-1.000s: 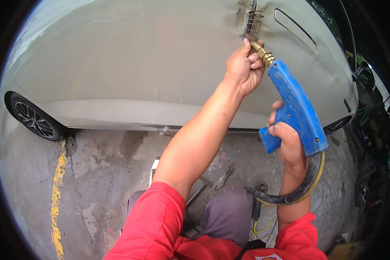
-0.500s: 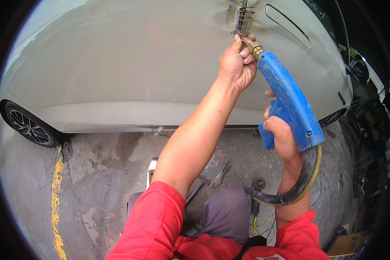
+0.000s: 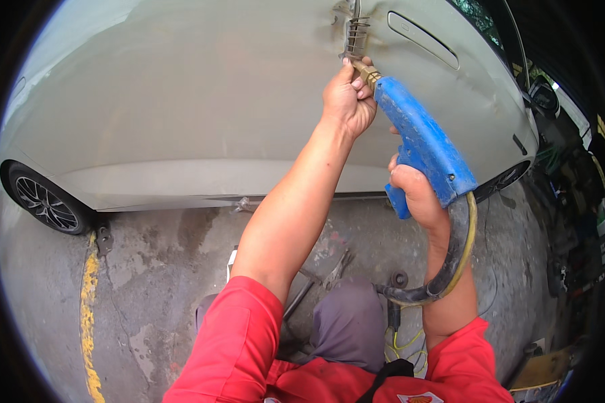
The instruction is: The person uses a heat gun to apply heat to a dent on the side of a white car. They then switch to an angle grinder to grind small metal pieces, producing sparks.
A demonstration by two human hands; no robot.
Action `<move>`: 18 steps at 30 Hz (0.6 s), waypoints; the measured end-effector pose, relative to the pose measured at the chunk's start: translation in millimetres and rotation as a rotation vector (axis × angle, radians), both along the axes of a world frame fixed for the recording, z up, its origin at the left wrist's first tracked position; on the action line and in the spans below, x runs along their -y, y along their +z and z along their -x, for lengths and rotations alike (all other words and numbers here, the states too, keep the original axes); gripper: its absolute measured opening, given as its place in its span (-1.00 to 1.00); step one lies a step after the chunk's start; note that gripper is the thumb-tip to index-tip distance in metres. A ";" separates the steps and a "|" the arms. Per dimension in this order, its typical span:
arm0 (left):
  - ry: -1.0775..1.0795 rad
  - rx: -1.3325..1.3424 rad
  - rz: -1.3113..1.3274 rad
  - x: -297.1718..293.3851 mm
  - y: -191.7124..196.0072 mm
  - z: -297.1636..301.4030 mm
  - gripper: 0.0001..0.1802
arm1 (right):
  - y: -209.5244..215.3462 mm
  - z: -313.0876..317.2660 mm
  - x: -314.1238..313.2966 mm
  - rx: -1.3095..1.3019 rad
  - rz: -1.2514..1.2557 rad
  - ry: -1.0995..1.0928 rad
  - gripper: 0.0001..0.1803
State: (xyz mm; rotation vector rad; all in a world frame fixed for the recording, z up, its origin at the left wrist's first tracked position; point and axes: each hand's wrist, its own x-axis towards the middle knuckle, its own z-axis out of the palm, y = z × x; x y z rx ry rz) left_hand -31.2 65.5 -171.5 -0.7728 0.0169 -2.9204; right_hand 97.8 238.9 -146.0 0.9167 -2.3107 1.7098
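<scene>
My right hand (image 3: 418,191) is closed round the pistol grip of a scuffed blue spot welding gun (image 3: 423,138), near its trigger. A thick black cable (image 3: 456,258) with a yellow line curves down from the gun's rear end. At the front, the fingers of my left hand (image 3: 346,101) are closed round the brass neck (image 3: 368,72), close to the car. Beyond them a coil spring (image 3: 358,35) sits around the tip, against creased, discoloured metal on the grey car side (image 3: 215,87). My fingers partly hide the neck.
To the right of the spring is a flush door handle (image 3: 423,39). Below the car, locking pliers (image 3: 337,269) and a metal bar (image 3: 297,300) lie on the concrete floor near my knee (image 3: 349,322). A wheel (image 3: 46,201) stands at left, beside a yellow floor line (image 3: 89,322).
The view has shifted, so the car, hands and gun appear further left. The gun's rear end and my right hand have risen slightly. Both hands keep their hold.
</scene>
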 end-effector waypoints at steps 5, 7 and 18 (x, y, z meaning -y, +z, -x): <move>0.008 0.122 0.041 -1.5 10.2 -12.4 -0.56 | -5.8 7.2 -7.1 0.017 0.042 0.037 -0.68; 0.001 0.122 0.059 1.9 8.1 -12.4 -0.57 | -5.3 2.7 -0.5 0.034 0.133 0.057 -0.72; -0.019 0.081 0.097 11.3 3.4 -11.7 -0.61 | -11.7 13.2 -0.8 -0.064 0.077 0.059 -0.65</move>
